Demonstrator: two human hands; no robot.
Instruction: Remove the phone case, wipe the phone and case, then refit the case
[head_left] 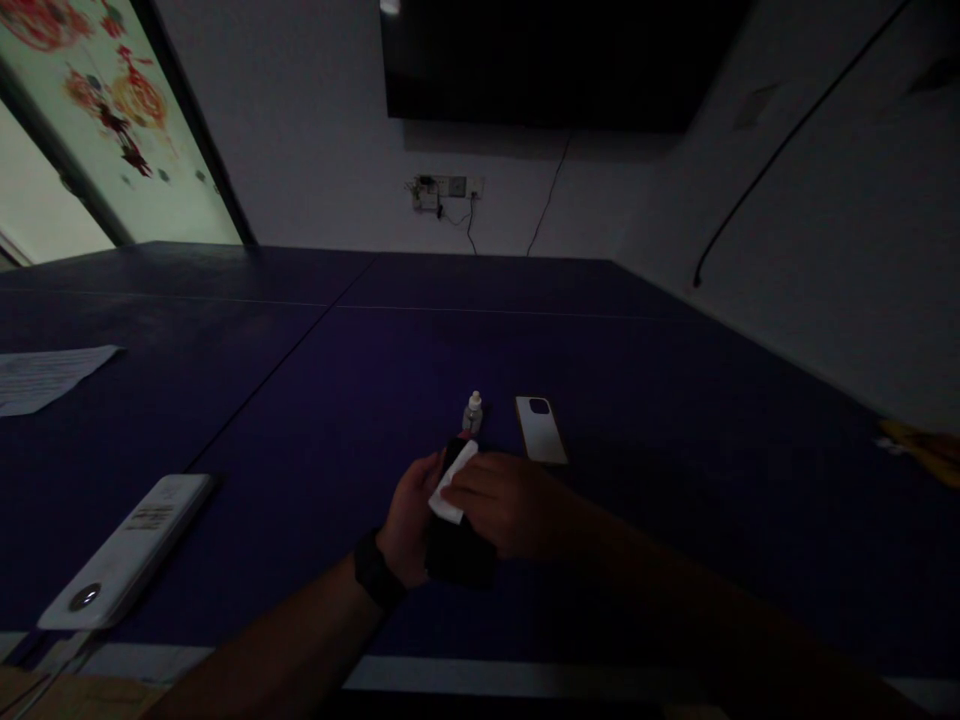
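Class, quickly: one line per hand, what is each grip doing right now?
Left hand: closed around a dark phone.
Right hand: closed on a white cloth, pressing it against the phone.

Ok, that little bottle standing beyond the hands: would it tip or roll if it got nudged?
The small bottle stands upright on a narrow base, so a nudge would likely tip it. It looks round, so once down it may roll on the flat table. Small as it is, it is probably light.
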